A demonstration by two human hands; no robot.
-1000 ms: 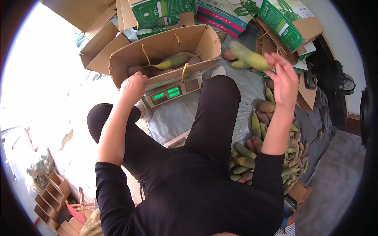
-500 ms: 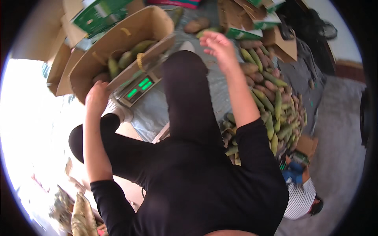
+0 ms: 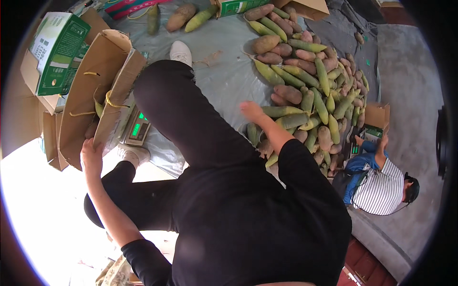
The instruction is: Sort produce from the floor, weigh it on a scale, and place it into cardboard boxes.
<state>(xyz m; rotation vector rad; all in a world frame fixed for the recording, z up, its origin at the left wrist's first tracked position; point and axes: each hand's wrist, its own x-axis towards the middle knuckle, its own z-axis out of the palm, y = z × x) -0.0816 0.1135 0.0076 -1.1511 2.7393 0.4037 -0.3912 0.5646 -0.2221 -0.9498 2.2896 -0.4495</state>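
Observation:
A tall open cardboard box [image 3: 117,95] with yellow rope handles stands on a digital scale [image 3: 138,129] whose display glows green. Inside it, part of a green radish [image 3: 99,108] and a brown tuber [image 3: 91,129] show; the rest is hidden by the box wall. My left hand [image 3: 91,159] grips the near end of the box by its edge. My right hand [image 3: 251,112] hangs beside the near left side of a big heap of green radishes [image 3: 322,76] and reddish-brown tubers [image 3: 288,94]. Its fingers are blurred and partly turned away, and I make out nothing in them.
Grey plastic sheeting [image 3: 214,76] covers the floor under the heap. Several green-and-white cartons [image 3: 62,52] are stacked at far left. Loose produce, including a large brown tuber [image 3: 181,17], lies at the back. Another person in a striped shirt [image 3: 379,190] works by a box at right.
My right hand has come back and down from the far side to the heap's near left edge. The view has turned right, showing more of the heap. My left hand stays on the box.

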